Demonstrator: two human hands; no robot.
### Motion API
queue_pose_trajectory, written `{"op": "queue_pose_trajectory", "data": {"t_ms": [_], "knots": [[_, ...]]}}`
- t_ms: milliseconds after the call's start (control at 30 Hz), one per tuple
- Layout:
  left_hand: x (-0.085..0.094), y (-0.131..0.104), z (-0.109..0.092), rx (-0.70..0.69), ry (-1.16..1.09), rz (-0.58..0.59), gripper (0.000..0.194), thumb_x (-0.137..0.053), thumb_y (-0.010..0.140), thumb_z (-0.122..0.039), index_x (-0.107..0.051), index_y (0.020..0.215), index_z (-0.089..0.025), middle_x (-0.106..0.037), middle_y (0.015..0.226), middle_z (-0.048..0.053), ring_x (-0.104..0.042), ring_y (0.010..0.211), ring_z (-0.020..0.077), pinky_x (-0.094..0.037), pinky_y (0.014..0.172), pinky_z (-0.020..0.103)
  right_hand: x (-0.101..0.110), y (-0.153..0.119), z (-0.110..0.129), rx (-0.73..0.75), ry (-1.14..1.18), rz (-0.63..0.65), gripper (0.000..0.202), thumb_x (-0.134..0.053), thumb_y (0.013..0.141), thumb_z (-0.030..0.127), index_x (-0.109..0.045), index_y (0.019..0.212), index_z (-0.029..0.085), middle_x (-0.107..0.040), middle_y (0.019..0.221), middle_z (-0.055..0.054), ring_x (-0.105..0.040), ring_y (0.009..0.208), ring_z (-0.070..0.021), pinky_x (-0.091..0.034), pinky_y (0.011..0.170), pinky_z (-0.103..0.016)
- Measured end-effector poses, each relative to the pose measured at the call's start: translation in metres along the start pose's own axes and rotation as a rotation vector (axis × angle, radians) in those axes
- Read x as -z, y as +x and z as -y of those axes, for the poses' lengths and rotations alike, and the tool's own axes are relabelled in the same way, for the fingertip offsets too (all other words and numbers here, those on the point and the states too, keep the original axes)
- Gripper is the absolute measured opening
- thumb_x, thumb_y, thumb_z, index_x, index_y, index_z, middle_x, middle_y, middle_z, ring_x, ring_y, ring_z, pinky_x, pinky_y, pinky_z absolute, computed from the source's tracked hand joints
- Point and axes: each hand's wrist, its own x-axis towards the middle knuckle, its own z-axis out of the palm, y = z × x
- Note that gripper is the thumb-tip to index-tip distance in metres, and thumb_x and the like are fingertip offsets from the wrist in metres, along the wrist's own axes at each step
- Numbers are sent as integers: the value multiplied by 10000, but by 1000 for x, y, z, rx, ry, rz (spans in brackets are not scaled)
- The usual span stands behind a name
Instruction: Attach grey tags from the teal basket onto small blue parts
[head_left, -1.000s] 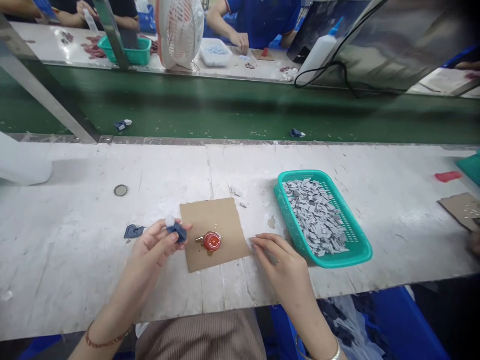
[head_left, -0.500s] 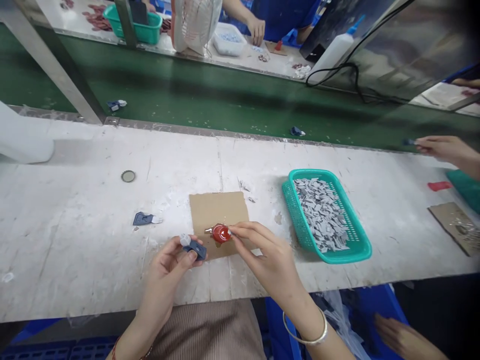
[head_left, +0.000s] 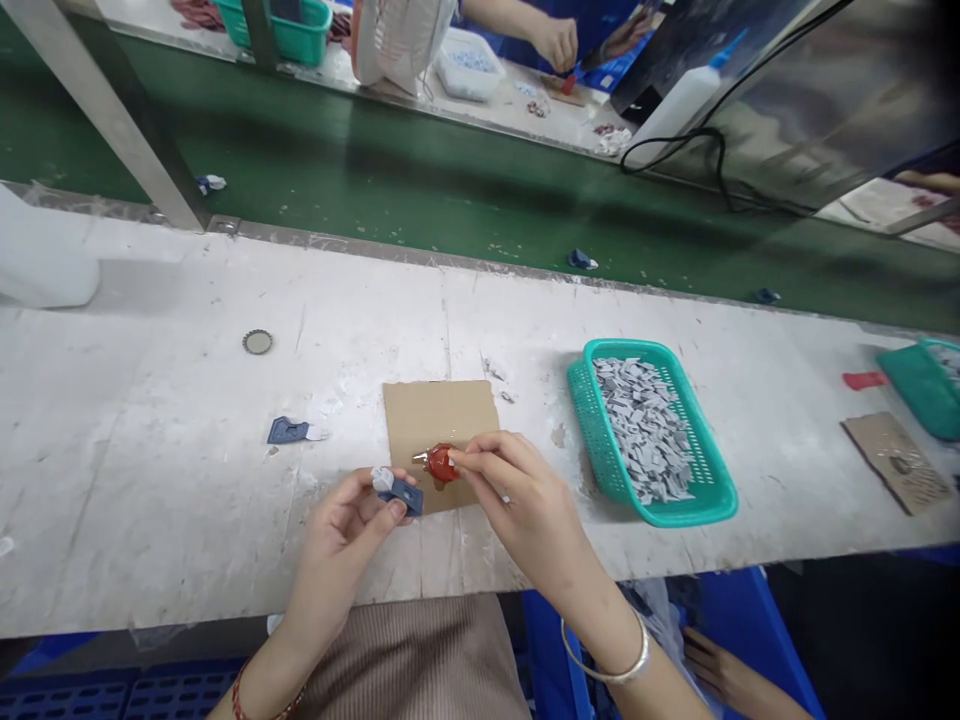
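My left hand (head_left: 339, 530) holds a dark blue plastic part (head_left: 406, 497) with a whitish, translucent end, between thumb and fingers. The fingers of my right hand (head_left: 532, 500) are pinched on a small pale piece (head_left: 452, 458), mostly hidden by the fingertips. They are at a small round red dish (head_left: 439, 466) of shiny liquid, though contact with the liquid is hard to make out. Under the dish lies a square of brown cardboard (head_left: 435, 403). Another dark blue part (head_left: 287, 431) with a pale end rests on the table to the left.
A green basket (head_left: 576, 390) full of small grey pieces stands to the right. A bottle cap (head_left: 257, 342) lies at the left. Beyond the table runs a green belt (head_left: 420, 200) carrying several dark blue parts. Co-workers' hands show across the belt and at lower right (head_left: 724, 670).
My right fingertips have moved slightly left, over the red dish. At the far right, a co-worker's hand has left a dark blue part on the belt. Parts on the belt have shifted left.
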Motion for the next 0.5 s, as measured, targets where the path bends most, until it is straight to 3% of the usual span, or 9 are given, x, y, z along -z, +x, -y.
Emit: {"op": "queue_pose_trajectory", "data": {"t_ms": [500], "knots": [[-5,3,3,-32,23,12,143,-744,819,-255,-732,958,-224,-750,1018,11,-691,862,117,-560,805,203,-1,1,-2,50,-41,25,153,-530,963,97,-657,988,179,-625,921,-71,-593,878,-199,-525,766,-330]]}}
